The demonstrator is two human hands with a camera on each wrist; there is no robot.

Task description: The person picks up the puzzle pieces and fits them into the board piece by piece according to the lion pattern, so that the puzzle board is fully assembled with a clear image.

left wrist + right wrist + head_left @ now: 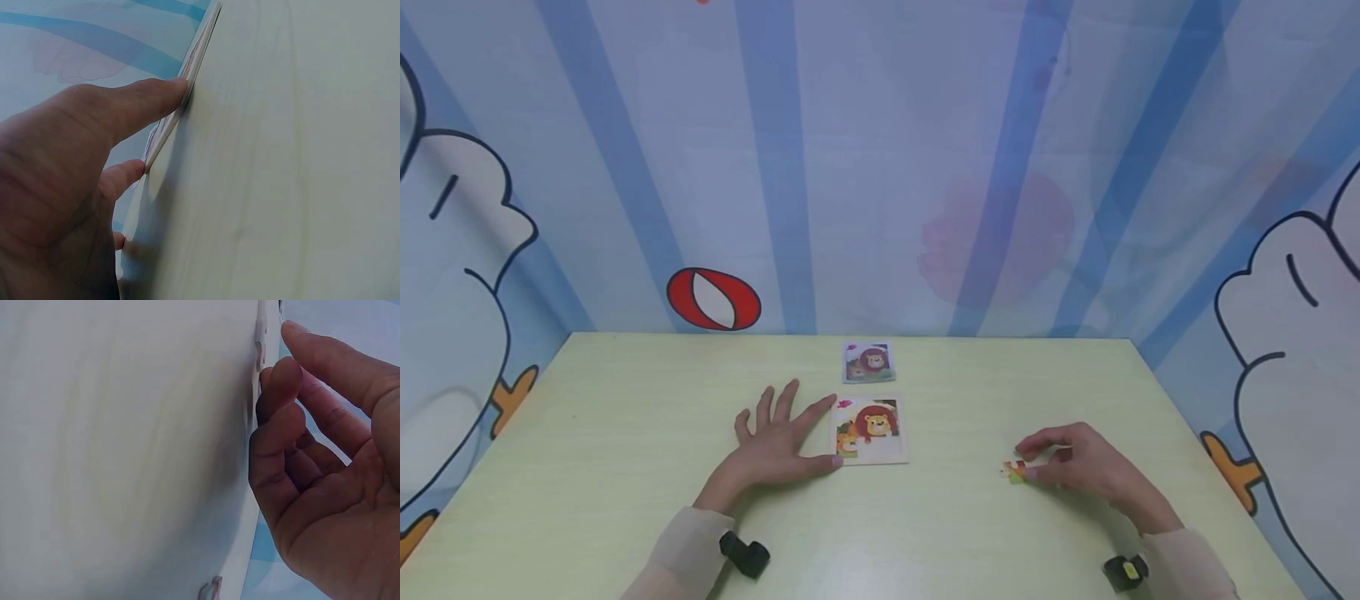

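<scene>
A square puzzle board (880, 454) with a lion picture, partly filled, lies mid-table. My left hand (771, 450) is spread at its left side; the thumb touches the lower left corner and the index finger the upper left. In the left wrist view, the left thumb (150, 103) rests against the edge of the board (167, 130). Off to the right, my right hand (1090, 467) pinches a small colourful puzzle piece (1011, 472) between thumb and fingers, low over the table. The right wrist view shows that piece (260, 340) edge-on, beside the curled fingers (281, 434).
Behind the board lies a lion picture card (868, 363). The pale table (647, 400) meets a blue striped backdrop (880, 167) at its far edge. A small pinkish object (215, 589) shows at the bottom of the right wrist view; its kind is unclear.
</scene>
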